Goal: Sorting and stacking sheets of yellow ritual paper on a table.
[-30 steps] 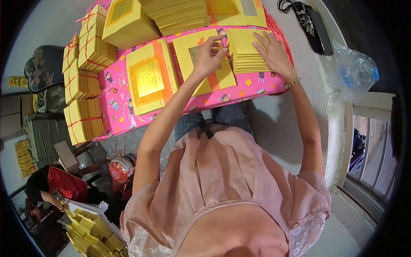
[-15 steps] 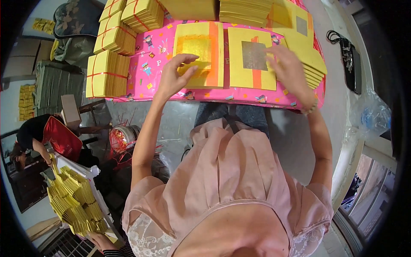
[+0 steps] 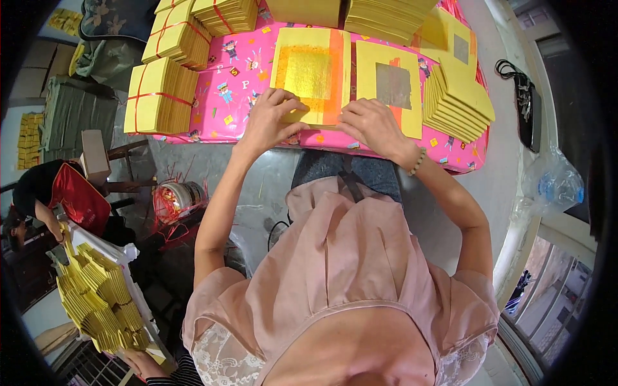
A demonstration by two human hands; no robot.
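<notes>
On the pink table lies a stack of yellow paper (image 3: 281, 71) whose top sheet bears an orange band and a shiny gold square. My left hand (image 3: 270, 121) is closed at its near left corner, fingers over the top and thumb at the front edge. At the near right corner my right hand (image 3: 374, 128) is likewise closed, fingertips bent onto the edge. Just right of that stack is another yellow paper stack (image 3: 367, 61) with an orange strip and a silver square; my right hand covers part of its near left side.
Yellow bundles tied with red string (image 3: 148, 103) stand at the table's left. Taller yellow stacks (image 3: 386, 19) line the back; a fanned pile (image 3: 450, 112) sits at right. The pink tablecloth (image 3: 215, 119) shows between. Lower left, other people handle yellow paper bundles (image 3: 103, 296).
My right hand has moved left from the silver-square stack to the gold-square stack. My left hand has come down to that stack's near corner. The view has shifted slightly.
</notes>
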